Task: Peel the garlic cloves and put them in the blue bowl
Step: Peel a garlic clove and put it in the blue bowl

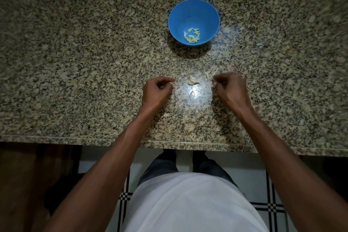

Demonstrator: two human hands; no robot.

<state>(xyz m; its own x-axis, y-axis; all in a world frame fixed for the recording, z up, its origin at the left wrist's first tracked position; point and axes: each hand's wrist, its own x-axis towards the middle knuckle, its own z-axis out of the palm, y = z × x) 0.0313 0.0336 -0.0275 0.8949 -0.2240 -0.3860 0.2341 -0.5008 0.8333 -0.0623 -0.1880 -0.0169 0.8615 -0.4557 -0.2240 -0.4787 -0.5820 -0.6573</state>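
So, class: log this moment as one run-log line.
blue bowl: peeled cloves inside | counter: garlic pieces between hands | left hand: curled | right hand: curled, blurred

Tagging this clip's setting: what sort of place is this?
Most likely a home kitchen. A speckled granite countertop holds a blue bowl of peeled garlic cloves, with garlic pieces lying between the hands, and a tiled floor below.
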